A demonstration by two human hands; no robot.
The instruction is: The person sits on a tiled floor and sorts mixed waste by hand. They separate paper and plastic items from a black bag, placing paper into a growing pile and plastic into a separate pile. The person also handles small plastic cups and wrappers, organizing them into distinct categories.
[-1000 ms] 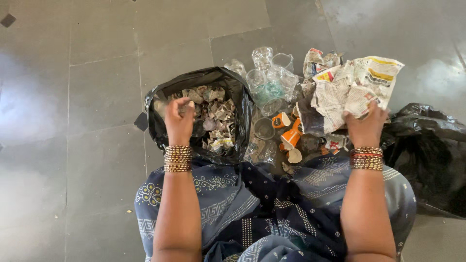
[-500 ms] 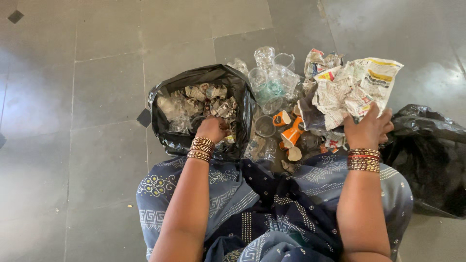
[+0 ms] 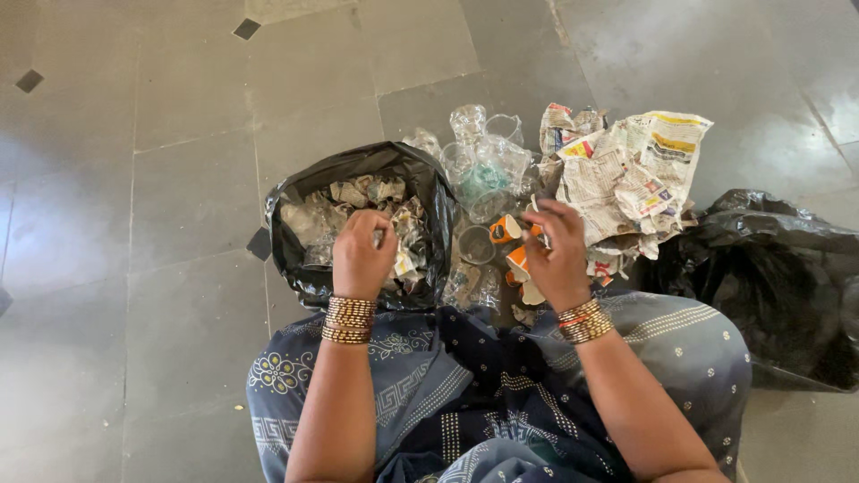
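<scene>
Left hand [image 3: 361, 255]: moved inside open bag [image 3: 295, 268], fingers curled on crumpled scraps [image 3: 407, 259].
Right hand [image 3: 559, 255]: shifted off newspaper [image 3: 626, 174] toward the bag, fingers narrow over orange cups [image 3: 506, 230].

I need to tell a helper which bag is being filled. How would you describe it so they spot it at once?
On the grey tiled floor, before the seated person's knees, look under the left hand. The open black bag there shows crumpled scraps inside, unlike the closed black bag at the far right.

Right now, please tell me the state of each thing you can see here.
Open black bag: open, filled with crumpled scraps.
Second black bag: slumped, contents hidden.
Clear plastic cups: piled, crushed.
Newspaper: crumpled.
Left hand: inside open bag.
Right hand: over orange scraps.
</scene>
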